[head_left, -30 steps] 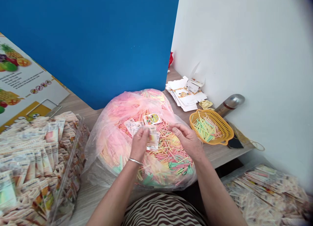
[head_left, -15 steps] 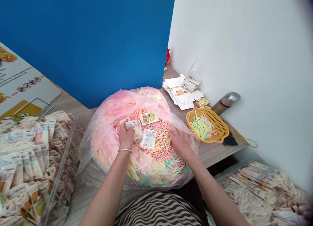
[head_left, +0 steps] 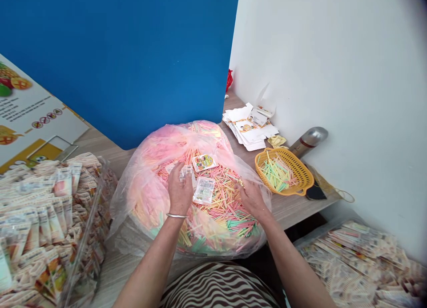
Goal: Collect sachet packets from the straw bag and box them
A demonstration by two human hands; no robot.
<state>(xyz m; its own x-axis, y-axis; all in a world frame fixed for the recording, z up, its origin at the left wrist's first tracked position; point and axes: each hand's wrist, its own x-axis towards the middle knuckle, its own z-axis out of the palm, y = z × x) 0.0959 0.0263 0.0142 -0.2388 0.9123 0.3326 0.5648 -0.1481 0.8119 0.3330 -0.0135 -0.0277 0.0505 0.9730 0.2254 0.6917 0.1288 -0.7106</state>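
A large clear plastic bag (head_left: 122,210) stands open, heaped with thin pastel sticks (head_left: 224,190) in pink, yellow and green. Several small printed sachets lie on the heap: a colourful one (head_left: 204,162) and a mostly clear one (head_left: 203,190) with green print. At the left of the heap, my left hand (head_left: 180,193) is over another sachet (head_left: 188,171), thumb and fingers apart; its fingers partly cover that sachet. On the right side of the bag, my right hand (head_left: 252,198) is closed around a small bunch of sticks, whose ends show at the fingertips.
A yellow basket (head_left: 305,177) of sticks stands right of the bag, beside a metallic flask (head_left: 310,139). Flattened cartons (head_left: 248,126) lie behind. Filled sachets crowd a clear container (head_left: 83,228) at left and a bag (head_left: 360,259) at lower right. A blue panel (head_left: 133,63) rises behind.
My right hand has gone from lying flat on the sticks to closing around a bunch. My left hand has shifted slightly right and its fingers have come off the sachet it pinched.
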